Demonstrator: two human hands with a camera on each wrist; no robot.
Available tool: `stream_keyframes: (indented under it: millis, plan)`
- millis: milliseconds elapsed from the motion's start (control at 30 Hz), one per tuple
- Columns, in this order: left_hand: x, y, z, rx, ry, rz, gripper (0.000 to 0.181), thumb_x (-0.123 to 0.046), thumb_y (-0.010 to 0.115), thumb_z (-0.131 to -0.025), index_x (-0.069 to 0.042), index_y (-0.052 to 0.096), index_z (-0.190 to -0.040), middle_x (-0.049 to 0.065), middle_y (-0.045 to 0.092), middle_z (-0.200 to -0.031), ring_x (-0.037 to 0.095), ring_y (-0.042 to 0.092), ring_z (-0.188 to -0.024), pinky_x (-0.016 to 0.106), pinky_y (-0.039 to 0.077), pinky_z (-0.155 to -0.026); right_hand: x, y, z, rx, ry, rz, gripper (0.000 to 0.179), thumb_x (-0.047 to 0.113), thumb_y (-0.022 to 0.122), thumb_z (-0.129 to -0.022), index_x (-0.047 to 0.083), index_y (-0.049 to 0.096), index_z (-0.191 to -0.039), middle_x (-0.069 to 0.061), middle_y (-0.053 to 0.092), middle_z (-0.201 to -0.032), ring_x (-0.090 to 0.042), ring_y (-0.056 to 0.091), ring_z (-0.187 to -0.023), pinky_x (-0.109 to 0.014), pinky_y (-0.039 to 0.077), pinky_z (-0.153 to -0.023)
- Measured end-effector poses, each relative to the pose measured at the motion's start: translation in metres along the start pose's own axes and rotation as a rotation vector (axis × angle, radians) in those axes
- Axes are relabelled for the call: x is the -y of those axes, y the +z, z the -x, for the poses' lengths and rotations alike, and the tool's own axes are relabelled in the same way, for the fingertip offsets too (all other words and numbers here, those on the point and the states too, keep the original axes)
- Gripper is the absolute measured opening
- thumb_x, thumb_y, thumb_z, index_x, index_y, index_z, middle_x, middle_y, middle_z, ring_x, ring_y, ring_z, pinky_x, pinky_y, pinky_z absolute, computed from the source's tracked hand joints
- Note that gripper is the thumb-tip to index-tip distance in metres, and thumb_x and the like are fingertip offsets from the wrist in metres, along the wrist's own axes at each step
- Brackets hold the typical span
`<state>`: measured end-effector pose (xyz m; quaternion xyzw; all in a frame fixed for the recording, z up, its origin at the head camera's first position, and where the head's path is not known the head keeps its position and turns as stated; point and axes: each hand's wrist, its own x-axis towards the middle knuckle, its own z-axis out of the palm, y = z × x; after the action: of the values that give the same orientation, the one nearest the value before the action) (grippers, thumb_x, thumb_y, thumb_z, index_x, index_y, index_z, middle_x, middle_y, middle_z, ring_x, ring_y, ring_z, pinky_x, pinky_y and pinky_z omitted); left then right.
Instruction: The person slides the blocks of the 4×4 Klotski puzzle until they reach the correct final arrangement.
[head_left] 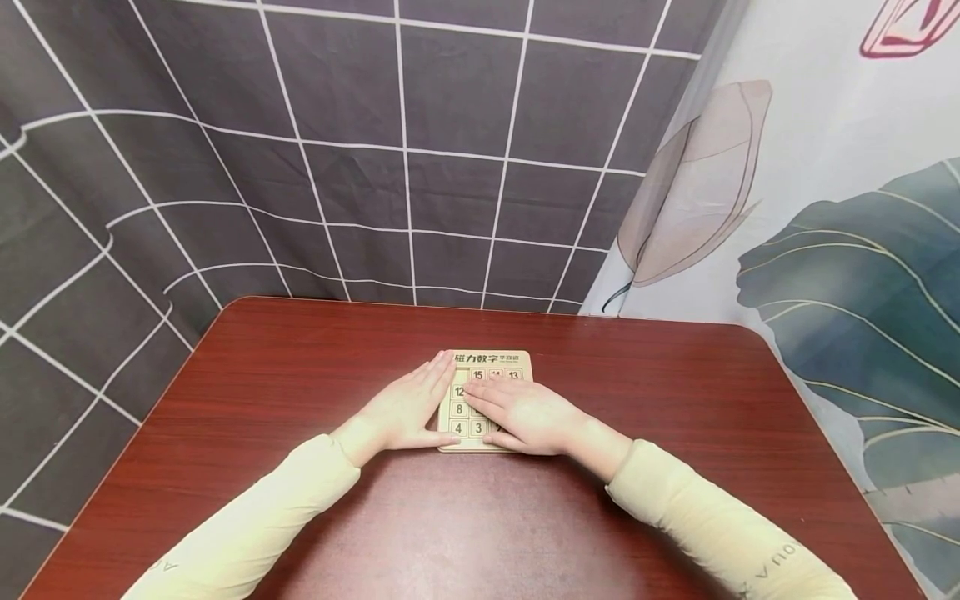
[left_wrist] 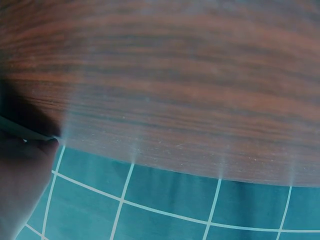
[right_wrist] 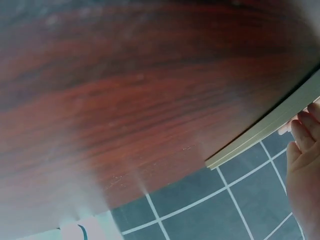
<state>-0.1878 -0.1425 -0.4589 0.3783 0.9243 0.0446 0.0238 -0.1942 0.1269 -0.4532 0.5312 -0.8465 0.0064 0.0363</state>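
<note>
In front of you, a dark curtain with a white grid (head_left: 461, 96) hangs behind the desk's far edge and along its left edge, while a white leaf-printed curtain (head_left: 817, 125) hangs past the far right corner. Your desk (head_left: 675, 375) is reddish-brown and glossy. Your left sleeve (head_left: 255, 525) and right sleeve (head_left: 720, 517), both pale, reach in over it. The number board (head_left: 468, 446) lies flat nearer the desk's far edge, about midway between its left and right edges. Your left hand (head_left: 408, 408) has its fingers straight and close together along the board's left edge, thumb out at the near left corner. Your right hand (head_left: 536, 412) lies flat over the board's right part, fingers extended, clamped on nothing. Smallest are the number tiles (head_left: 459, 409): you can read 15 and 13 in the far row, then 12, 8, 4 and 3.
</note>
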Motion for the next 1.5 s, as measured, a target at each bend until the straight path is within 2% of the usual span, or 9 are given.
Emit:
stream_keyframes:
  millis: [367, 733, 933, 1067, 1267, 1500]
  plan:
    - [0.000, -0.001, 0.000, 0.011, -0.003, 0.004, 0.111, -0.067, 0.063, -0.095, 0.014, 0.025, -0.162, 0.031, 0.020, -0.173, 0.041, 0.023, -0.164, 0.046, 0.029, -0.134, -0.007, -0.003, -0.010, -0.012, -0.010, 0.033, 0.057, 0.041, 0.058, -0.107, 0.005, 0.057, -0.152, -0.011, 0.058, -0.158, -0.027, 0.054, -0.149, -0.043, 0.043, -0.126]
    - [0.001, -0.002, 0.000, 0.015, -0.006, 0.003, 0.112, -0.066, 0.064, -0.095, 0.014, 0.025, -0.162, 0.031, 0.021, -0.173, 0.041, 0.024, -0.163, 0.047, 0.030, -0.134, -0.017, -0.001, -0.020, 0.008, 0.045, 0.026, 0.061, 0.043, 0.059, -0.107, 0.004, 0.055, -0.153, -0.011, 0.055, -0.160, -0.025, 0.053, -0.150, -0.043, 0.040, -0.128]
    - [0.002, -0.001, -0.001, 0.022, -0.007, 0.009, 0.111, -0.066, 0.063, -0.096, 0.014, 0.024, -0.162, 0.032, 0.020, -0.173, 0.041, 0.022, -0.164, 0.048, 0.029, -0.134, -0.009, -0.003, -0.013, -0.010, 0.014, 0.013, 0.061, 0.042, 0.059, -0.107, 0.004, 0.054, -0.154, -0.012, 0.055, -0.161, -0.026, 0.052, -0.151, -0.045, 0.042, -0.127]
    - [0.002, 0.000, 0.000, 0.018, -0.005, 0.009, 0.112, -0.067, 0.063, -0.096, 0.015, 0.024, -0.162, 0.032, 0.020, -0.173, 0.042, 0.023, -0.163, 0.048, 0.029, -0.134, 0.000, -0.003, -0.006, -0.019, -0.028, -0.016, 0.061, 0.041, 0.059, -0.107, 0.005, 0.053, -0.156, -0.011, 0.053, -0.162, -0.026, 0.051, -0.152, -0.044, 0.042, -0.128]
    - [0.002, -0.001, 0.000, 0.006, 0.000, -0.003, 0.112, -0.067, 0.063, -0.095, 0.015, 0.025, -0.161, 0.031, 0.021, -0.173, 0.042, 0.023, -0.163, 0.047, 0.029, -0.134, 0.011, -0.005, 0.003, -0.049, -0.096, -0.004, 0.063, 0.043, 0.061, -0.106, 0.004, 0.053, -0.156, -0.011, 0.056, -0.160, -0.026, 0.053, -0.150, -0.044, 0.043, -0.126]
    - [0.001, 0.000, -0.001, 0.014, 0.002, 0.005, 0.112, -0.067, 0.063, -0.095, 0.015, 0.024, -0.162, 0.031, 0.020, -0.173, 0.042, 0.023, -0.163, 0.047, 0.029, -0.134, 0.012, -0.004, 0.004, -0.043, -0.090, 0.007, 0.063, 0.043, 0.059, -0.107, 0.005, 0.052, -0.156, -0.010, 0.055, -0.161, -0.024, 0.053, -0.150, -0.041, 0.043, -0.127]
